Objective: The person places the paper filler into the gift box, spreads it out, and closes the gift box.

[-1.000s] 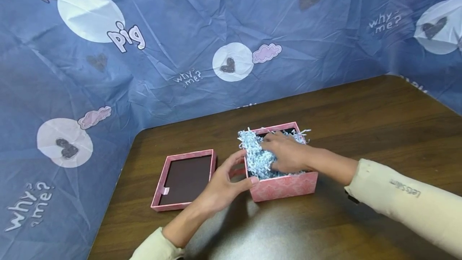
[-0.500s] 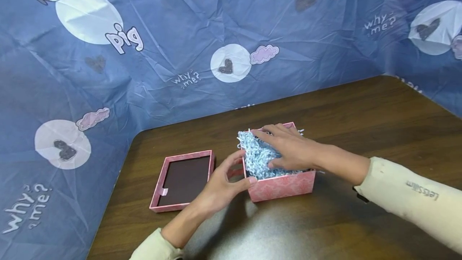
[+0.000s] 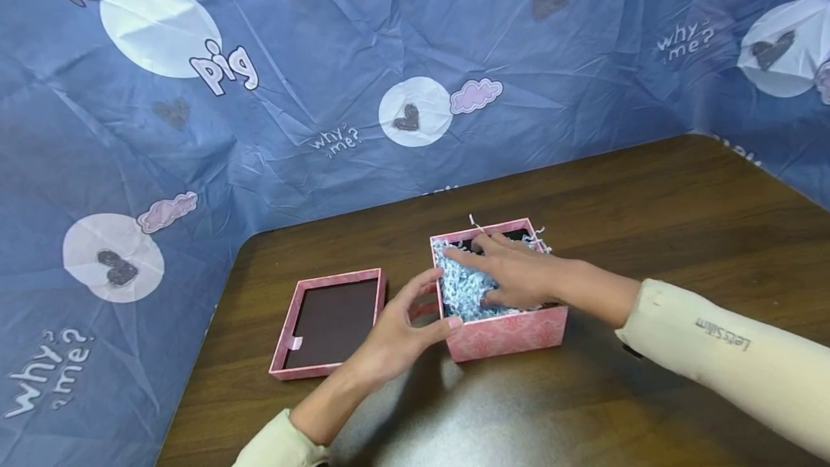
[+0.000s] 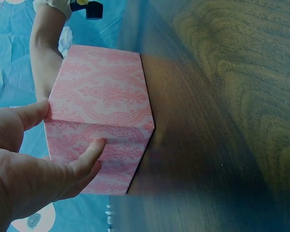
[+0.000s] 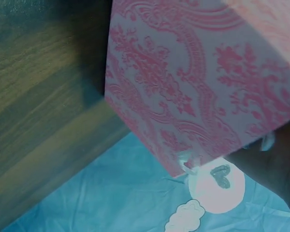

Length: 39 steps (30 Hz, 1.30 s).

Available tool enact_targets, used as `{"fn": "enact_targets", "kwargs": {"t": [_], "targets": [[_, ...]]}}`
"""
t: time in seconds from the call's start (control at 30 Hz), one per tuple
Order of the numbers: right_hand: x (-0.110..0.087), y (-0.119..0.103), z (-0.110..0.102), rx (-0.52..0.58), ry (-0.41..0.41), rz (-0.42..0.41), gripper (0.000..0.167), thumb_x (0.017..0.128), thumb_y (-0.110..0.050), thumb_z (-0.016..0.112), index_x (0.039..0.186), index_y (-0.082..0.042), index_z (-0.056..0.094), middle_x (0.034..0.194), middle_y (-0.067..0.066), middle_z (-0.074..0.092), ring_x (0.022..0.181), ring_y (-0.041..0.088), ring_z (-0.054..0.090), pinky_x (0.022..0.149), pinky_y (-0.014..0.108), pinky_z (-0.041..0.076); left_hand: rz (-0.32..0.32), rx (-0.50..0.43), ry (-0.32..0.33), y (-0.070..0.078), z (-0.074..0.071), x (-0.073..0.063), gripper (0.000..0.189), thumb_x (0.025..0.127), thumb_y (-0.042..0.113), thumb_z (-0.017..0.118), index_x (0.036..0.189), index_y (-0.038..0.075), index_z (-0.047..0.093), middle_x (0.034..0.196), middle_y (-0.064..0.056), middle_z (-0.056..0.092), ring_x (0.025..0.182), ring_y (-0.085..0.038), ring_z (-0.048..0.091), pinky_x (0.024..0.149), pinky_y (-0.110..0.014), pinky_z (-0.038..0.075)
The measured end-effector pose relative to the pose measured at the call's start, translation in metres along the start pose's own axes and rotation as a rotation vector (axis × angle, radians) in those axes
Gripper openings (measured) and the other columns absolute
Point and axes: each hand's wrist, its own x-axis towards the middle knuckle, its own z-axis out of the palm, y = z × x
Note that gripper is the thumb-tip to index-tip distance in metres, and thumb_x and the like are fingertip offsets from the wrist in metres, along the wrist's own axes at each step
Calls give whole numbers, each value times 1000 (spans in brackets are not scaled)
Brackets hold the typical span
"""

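Note:
A pink patterned box (image 3: 509, 337) stands uncovered on the table, with pale blue shredded paper (image 3: 462, 287) filling its left part. Part of the dark interior shows near the back rim. My right hand (image 3: 521, 274) reaches over the box with fingers spread, pressing down on the shredded paper. At the box's left side rests my left hand (image 3: 395, 337), its thumb at the near corner and its fingers along the wall. In the left wrist view those fingers (image 4: 89, 157) lie against the patterned side. The right wrist view is mostly filled by the box's outer wall (image 5: 183, 82).
Left of the box lies a shallow pink-rimmed lid (image 3: 337, 319), dark inside, with a small pale tab. The brown wooden table (image 3: 635, 215) extends to the right. A blue printed cloth (image 3: 311, 42) hangs behind it.
My right hand lifted a little, then came down again on the paper. The shredded paper bulging over the left rim now sits lower inside the box. The left hand stays in place.

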Motion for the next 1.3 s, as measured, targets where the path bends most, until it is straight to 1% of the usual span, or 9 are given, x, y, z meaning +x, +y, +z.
{"fn": "enact_targets", "kwargs": {"t": [0.23,0.43,0.53,0.6,0.77,0.83,0.93,1.13,1.3], "targets": [[12,5,6,-35,-87,28,76,87,-21,71,152,-24,31,146,24,36,134,44,33,102,65,30,-13,-1,0,1,0,0,66,88,22,71,146,21,39,142,-12,43,125,-34,48,93,-44,48],[12,4,5,-64,-95,46,73,87,-24,71,150,-22,35,145,22,38,136,44,30,103,67,26,-12,0,0,2,1,0,66,88,21,71,146,21,39,141,-12,44,125,-34,48,93,-44,49],[6,0,-3,-86,-61,42,72,87,-29,70,150,-21,35,147,20,36,138,42,27,104,68,21,-7,-3,4,2,1,0,66,88,21,71,145,20,39,141,-12,44,124,-34,49,93,-43,49],[0,-2,-10,-97,-18,30,72,87,-32,71,149,-20,37,146,19,37,137,41,29,105,68,20,-5,-4,4,2,1,0,66,88,21,72,145,19,39,141,-12,44,124,-34,49,92,-43,49],[-16,2,-22,-107,119,9,73,85,-32,74,147,-15,40,139,16,45,125,33,39,104,59,29,-19,1,2,2,1,0,67,88,23,72,146,21,39,141,-12,44,124,-35,49,92,-45,49],[-22,6,-24,-99,164,14,72,85,-30,74,146,-13,41,139,17,45,125,34,38,101,56,30,-23,1,6,2,1,0,67,87,23,72,146,21,39,141,-12,44,124,-35,49,92,-45,49],[-31,13,-26,-75,220,29,70,86,-27,73,146,-10,41,142,19,41,128,36,34,102,59,28,-18,-6,19,2,2,1,67,87,21,73,145,20,40,140,-13,45,123,-35,49,92,-44,49],[-45,18,-23,-10,249,80,69,92,-30,66,149,-8,34,149,23,30,134,41,27,105,66,23,-17,1,25,2,3,1,67,86,20,73,145,20,40,139,-13,46,122,-34,51,92,-43,49],[-51,18,-15,57,238,95,70,94,-32,62,151,-8,29,152,25,23,137,44,23,103,66,27,-25,10,23,2,2,0,67,86,22,73,145,21,40,140,-12,45,122,-33,50,92,-44,49]]}}
